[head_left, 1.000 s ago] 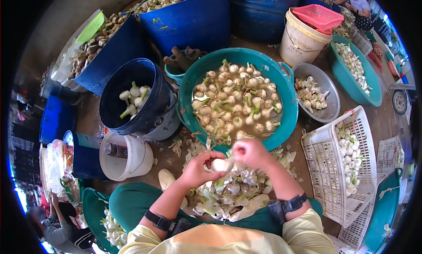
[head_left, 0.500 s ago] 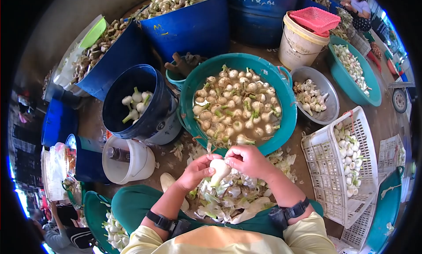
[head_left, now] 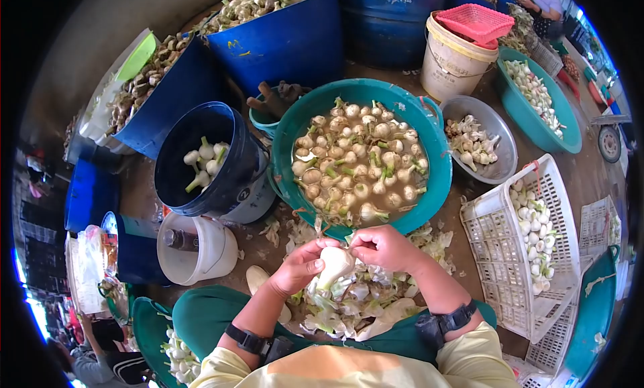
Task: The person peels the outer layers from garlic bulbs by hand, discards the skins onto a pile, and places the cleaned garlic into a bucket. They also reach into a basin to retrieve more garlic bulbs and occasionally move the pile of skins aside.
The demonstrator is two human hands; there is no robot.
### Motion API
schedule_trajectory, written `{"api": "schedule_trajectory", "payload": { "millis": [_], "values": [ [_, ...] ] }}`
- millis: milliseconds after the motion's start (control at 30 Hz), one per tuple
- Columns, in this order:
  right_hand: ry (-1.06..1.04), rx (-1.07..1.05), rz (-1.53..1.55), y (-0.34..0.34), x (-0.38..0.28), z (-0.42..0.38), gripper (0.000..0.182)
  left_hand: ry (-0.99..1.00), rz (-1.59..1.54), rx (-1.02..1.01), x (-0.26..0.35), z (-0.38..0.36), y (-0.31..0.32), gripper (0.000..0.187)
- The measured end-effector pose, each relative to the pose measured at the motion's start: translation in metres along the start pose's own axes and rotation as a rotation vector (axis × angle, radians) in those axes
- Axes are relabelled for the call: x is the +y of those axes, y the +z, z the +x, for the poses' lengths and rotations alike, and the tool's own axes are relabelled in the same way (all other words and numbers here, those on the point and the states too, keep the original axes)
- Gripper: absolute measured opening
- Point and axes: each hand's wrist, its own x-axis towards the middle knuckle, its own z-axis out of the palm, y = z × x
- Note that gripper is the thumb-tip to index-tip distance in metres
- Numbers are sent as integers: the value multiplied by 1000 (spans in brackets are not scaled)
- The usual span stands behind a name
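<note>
My left hand (head_left: 298,266) is closed around a white garlic bulb (head_left: 336,262), its stem pointing down toward my lap. At the bulb's upper right, my right hand (head_left: 384,248) is pinched shut. A thin pale strip that looks like garlic skin (head_left: 349,238) shows by its fingertips; exactly how they grip it is hidden. Just beyond my hands stands a green tub (head_left: 439,180) of cloudy water with many garlic bulbs (head_left: 359,156) in it. Under my hands, a heap of peeled-off skins (head_left: 362,301) lies on the ground between my legs.
To the left stand a dark blue bucket (head_left: 168,180) holding a few bulbs and a white bucket (head_left: 225,250). Rightward are a metal bowl (head_left: 500,113) of garlic and a tilted white crate (head_left: 490,254) of bulbs. Large blue bins (head_left: 282,42) line the back. Another person (head_left: 545,2) sits far right.
My right hand has drawn slightly away from the bulb, and a pale strip shows at its fingertips. The left hand still holds the bulb. The view has shifted a little.
</note>
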Motion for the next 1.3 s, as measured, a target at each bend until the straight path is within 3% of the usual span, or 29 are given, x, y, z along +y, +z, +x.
{"api": "schedule_trajectory", "payload": {
  "millis": [33,67,100,167,200,233,300,367,433,467,500,567,633,667,767,800,833,867,900,933,967,1000,1033,1100,1167,1200,1233,1300],
  "values": [
    [53,-15,117,0,6,-2,10,0,-119,-44,-1,-1,3,52],
    [116,-65,-155,-5,2,-4,9,11,-194,-39,-3,-1,5,59],
    [115,-65,-153,-4,12,-5,9,11,-192,-37,-3,-2,1,59],
    [160,-273,-673,5,32,-12,15,54,-395,-78,-4,-2,-10,60],
    [96,-212,-631,5,32,-19,28,68,-454,-25,-4,1,-10,59],
    [98,-212,-631,4,33,-21,28,67,-455,-26,-5,2,-11,59],
    [-30,13,-401,-3,3,-15,39,50,-438,67,-6,6,-12,56],
    [22,-21,-348,2,-15,-7,48,44,-404,-2,-5,8,-3,49],
    [-100,122,-84,16,-19,-1,57,-94,3,209,-8,11,9,42],
    [-90,32,-67,16,-6,3,64,-57,27,258,-9,12,11,39],
    [-87,29,-77,11,4,6,64,-62,48,267,-8,11,6,41],
    [-32,280,-43,-12,18,9,57,-16,-43,284,-4,12,5,46],
    [-235,524,525,-62,-2,-4,50,1,-52,316,-6,11,-3,46],
    [-227,499,500,-86,3,-3,50,-20,-57,322,-8,12,-9,45],
    [-392,716,829,-137,45,4,44,-55,-44,303,-8,13,-16,42],
    [-82,663,737,-140,85,22,39,-77,-35,295,-8,13,-16,41],
    [223,550,347,-133,124,41,36,-68,-41,291,-8,14,-15,41],
    [333,462,-103,-117,179,63,39,-74,6,304,-7,14,-15,40],
    [456,299,-464,-96,180,69,38,-81,57,321,-6,13,-15,39],
    [583,149,-665,-79,198,78,44,-77,46,330,-6,13,-16,37],
    [750,14,-634,-73,251,86,48,-63,48,336,-7,13,-16,37],
    [609,-48,-975,-54,211,78,47,-76,61,346,-8,13,-17,37],
    [698,-213,-903,-54,224,84,43,-91,77,355,-8,12,-18,36],
    [653,-114,-728,-57,205,83,41,-93,71,367,-5,13,-19,37],
    [431,74,-499,-57,160,72,46,-123,97,373,-11,14,-22,45],
    [307,121,-410,-50,132,69,58,-134,137,396,-18,18,-25,51],
    [298,105,-308,-36,100,64,63,-141,129,409,-22,21,-23,51],
    [83,130,-275,-4,65,51,61,10,250,490,-27,24,-13,56]
  ]
}}
